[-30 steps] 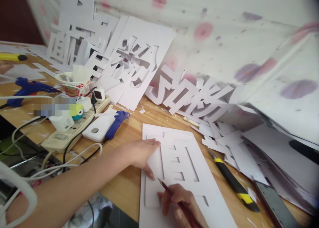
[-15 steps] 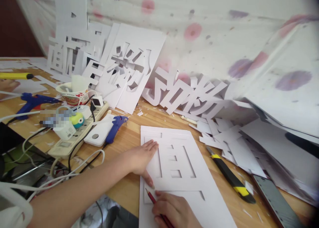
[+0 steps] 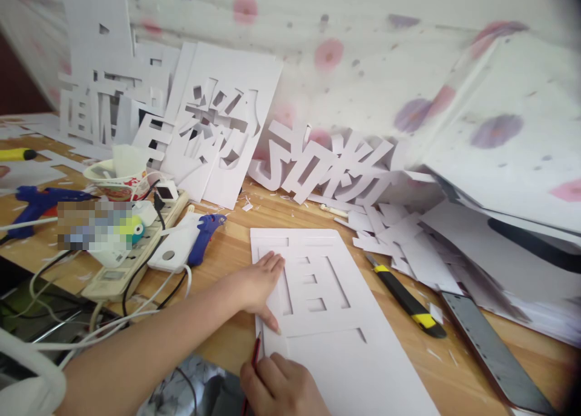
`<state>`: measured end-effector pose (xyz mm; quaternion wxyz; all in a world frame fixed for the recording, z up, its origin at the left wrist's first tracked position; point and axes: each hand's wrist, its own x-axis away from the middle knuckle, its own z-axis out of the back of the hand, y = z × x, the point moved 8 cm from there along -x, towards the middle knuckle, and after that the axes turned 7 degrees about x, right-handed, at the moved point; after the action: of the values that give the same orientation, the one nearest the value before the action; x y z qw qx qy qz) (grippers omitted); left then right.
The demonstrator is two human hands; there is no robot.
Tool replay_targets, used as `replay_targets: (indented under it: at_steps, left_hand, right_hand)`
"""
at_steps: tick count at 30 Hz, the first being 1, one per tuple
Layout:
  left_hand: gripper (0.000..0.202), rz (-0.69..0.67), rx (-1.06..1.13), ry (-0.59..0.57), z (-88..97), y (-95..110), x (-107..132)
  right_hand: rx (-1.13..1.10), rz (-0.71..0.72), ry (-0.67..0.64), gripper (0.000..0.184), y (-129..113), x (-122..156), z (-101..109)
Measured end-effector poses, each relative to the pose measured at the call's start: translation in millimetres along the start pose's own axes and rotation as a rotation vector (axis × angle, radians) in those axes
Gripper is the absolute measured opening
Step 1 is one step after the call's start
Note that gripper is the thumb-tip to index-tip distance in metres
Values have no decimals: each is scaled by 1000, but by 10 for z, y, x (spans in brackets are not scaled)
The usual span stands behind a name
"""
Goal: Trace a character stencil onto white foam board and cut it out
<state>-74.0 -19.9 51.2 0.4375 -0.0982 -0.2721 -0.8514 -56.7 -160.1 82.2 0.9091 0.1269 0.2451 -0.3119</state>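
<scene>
A white foam board (image 3: 336, 367) with a character cut out of it lies on the wooden table in front of me. My left hand (image 3: 263, 289) rests flat on its left side, fingers spread, beside the cut-out slots. In my right hand (image 3: 281, 386) is a dark red pencil (image 3: 256, 350), held point up and away from me near the board's left edge. Whether the pencil's tip touches the board I cannot tell. A black and yellow utility knife (image 3: 406, 300) lies right of the board, blade out.
A phone (image 3: 494, 349) and white offcuts (image 3: 422, 252) lie at right. Cut-out characters (image 3: 331, 161) lean at the back. On the left are a power strip (image 3: 109, 283), blue glue guns (image 3: 206, 237), a paper bowl (image 3: 118, 180) and cables. Another person's fingertip (image 3: 3, 171) shows at far left.
My right hand and the pencil have moved left to the board's left edge, and the pencil now points more upright. My left hand stays on the board. The view has shifted slightly.
</scene>
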Motion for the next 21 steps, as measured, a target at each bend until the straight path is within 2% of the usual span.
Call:
replay_targets:
  at_steps: [7,14,21]
  left_hand:
    - [131,11,-25,-14,-20,-2,-43]
    - [127,2,-23,-6,-21,12,-23]
    - [124,-22,4,15,-17,3,-34]
  right_hand:
    - [5,18,-62,13,27,-148,-121]
    - [9,33,-50,18,68,-153,-205]
    - [13,20,-48,20,50,-146,-195]
